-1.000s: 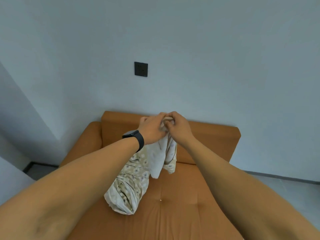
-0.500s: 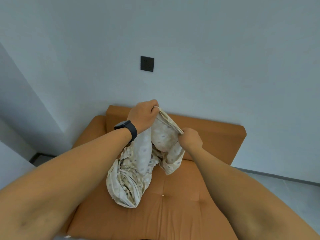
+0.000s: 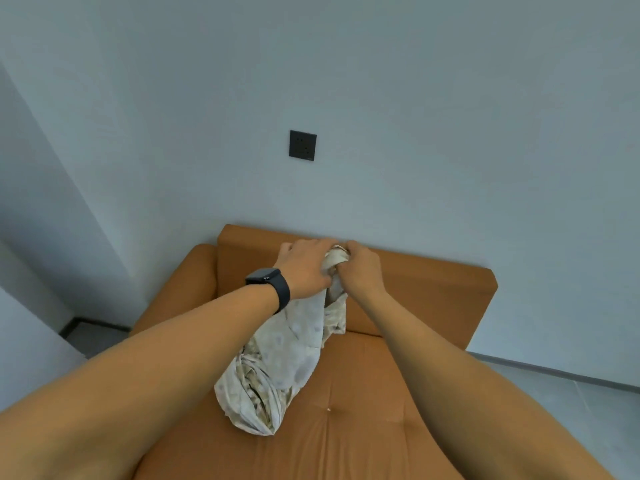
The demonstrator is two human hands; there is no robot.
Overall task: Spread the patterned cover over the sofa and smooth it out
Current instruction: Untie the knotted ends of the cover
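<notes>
The cover hangs bunched from both hands, its lower end resting on the sofa seat; the wall socket sits at 12 o'clock above them.

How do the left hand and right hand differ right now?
The left hand wears a dark watch; the right hand has a bare wrist. The left hand's knuckles lie over the top of the cover; the right hand grips it from the side. Both grip the bunched cover above the sofa.
</notes>
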